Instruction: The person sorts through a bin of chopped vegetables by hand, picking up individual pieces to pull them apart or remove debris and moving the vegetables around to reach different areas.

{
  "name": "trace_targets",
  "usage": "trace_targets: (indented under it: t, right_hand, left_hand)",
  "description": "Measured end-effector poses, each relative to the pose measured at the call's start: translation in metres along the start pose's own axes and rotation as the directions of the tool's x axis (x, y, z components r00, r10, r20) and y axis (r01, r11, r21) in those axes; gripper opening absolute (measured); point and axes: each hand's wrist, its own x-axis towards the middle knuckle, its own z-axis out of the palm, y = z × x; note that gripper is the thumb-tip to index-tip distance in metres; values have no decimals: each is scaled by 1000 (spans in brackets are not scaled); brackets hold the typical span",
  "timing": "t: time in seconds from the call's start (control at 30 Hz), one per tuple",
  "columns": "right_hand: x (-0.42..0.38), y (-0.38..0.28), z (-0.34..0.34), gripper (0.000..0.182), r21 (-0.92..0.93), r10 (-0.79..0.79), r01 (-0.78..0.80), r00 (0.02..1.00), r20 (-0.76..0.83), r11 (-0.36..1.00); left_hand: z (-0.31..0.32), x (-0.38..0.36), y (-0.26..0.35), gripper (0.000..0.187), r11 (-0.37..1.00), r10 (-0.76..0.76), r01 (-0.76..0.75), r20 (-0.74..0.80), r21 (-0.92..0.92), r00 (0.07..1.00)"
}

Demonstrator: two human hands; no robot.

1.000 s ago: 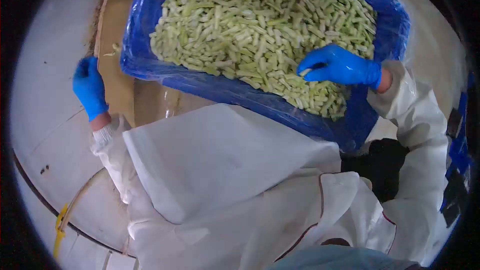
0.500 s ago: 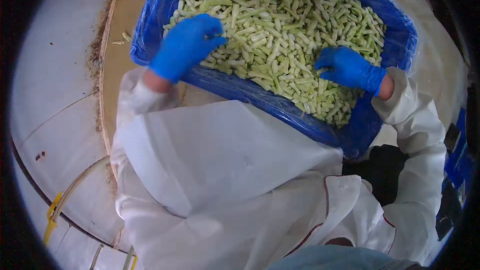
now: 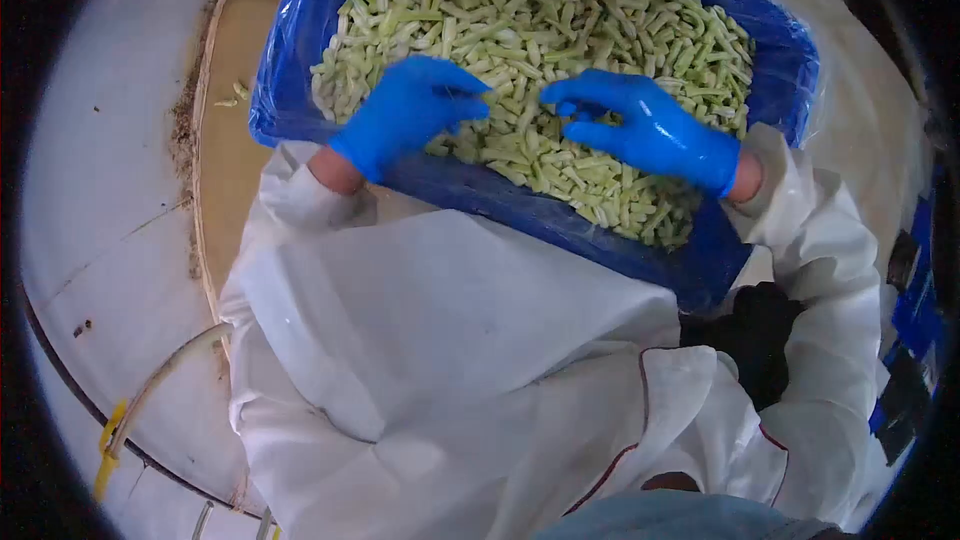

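A blue crate (image 3: 275, 90) lined with clear plastic holds a heap of pale green cut vegetable pieces (image 3: 560, 15). My left hand (image 3: 410, 110), in a blue glove, hovers over the near left part of the heap, fingers bent and drawn together; whether a piece is between them cannot be made out. Facing it from the right is my right hand (image 3: 645, 125), also blue-gloved, its fingers slightly curled and apart, with nothing visible in them. A small gap over the pieces separates the fingertips of both hands.
A few loose pieces (image 3: 238, 94) lie on the tan surface (image 3: 225, 155) left of the crate. Further left is a white curved surface (image 3: 110, 140) with dark specks. A hose-like bar with yellow wrapping (image 3: 112, 430) is at lower left.
My right hand has moved left and its fingers have extended. My left hand has shifted right and slightly down. The two hands are now closer together, and the view has shifted slightly.
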Motion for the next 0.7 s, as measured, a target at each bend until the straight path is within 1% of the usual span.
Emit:
trace_targets:
  t: [0.03, 0.1, 0.17, 0.2, 0.3, 0.4, 0.5, 0.53, 0.57, 0.6, 0.63, 0.67, 0.7]
  right_hand:
    - [3, -6, 6, 27, 105, 94, -96, 995, 26, 990]
    - [7, -11, 20, 23, 301, 273, -290, 957, 98, 909]
    - [8, -17, 28, 20, 391, 337, -378, 926, 170, 839]
    - [7, -16, 31, 18, 434, 363, -420, 907, 212, 797]
    - [2, 3, 37, 13, 627, 355, -410, 909, 219, 663]
    - [-3, 6, 34, 11, 686, 283, -335, 940, 191, 646]
    - [-12, -2, 23, 10, 389, 255, -317, 945, 204, 865]
    - [-17, -1, 21, 11, 232, 220, -270, 951, 218, 935]
    - [-23, 1, 19, 11, 69, 189, -211, 953, 236, 975]
    - [-28, 4, 17, 12, -94, 162, -142, 952, 260, 985]
    - [-33, 13, 17, 13, -203, 65, -11, 964, 258, 979]
    - [-35, 27, 17, 13, -309, -36, 121, 963, 268, 943]
    - [-33, 38, 14, 14, -408, -133, 249, 948, 290, 878]
  left_hand:
    - [9, -3, 11, 26, 999, 3, -4, -7, -32, 1000]
    - [26, -7, 34, 27, 1000, -16, 16, -26, 1, 1000]
    - [40, -11, 52, 29, 999, -38, 40, -47, 33, 998]
    - [45, -13, 53, 28, 998, -30, 35, -90, 48, 996]
    - [56, -17, 42, 23, 996, -11, -1, -137, -86, 991]
    - [51, -14, 32, 16, 936, -155, 166, 60, -311, 986]
    - [32, -14, 34, 12, 890, -169, 206, 125, -407, 978]
    - [21, -12, 33, 12, 961, -127, 117, -24, -252, 992]
    - [7, -8, 29, 11, 996, -54, 42, -163, -77, 985]
    - [-11, -2, 21, 12, 994, 71, -49, -240, 96, 968]
    - [-29, 6, 11, 13, 955, 204, -123, -294, 271, 934]
    - [-46, 15, 6, 20, 947, 168, -66, -313, 314, 935]
    - [-59, 28, 0, 28, 935, 133, -7, -334, 354, 933]
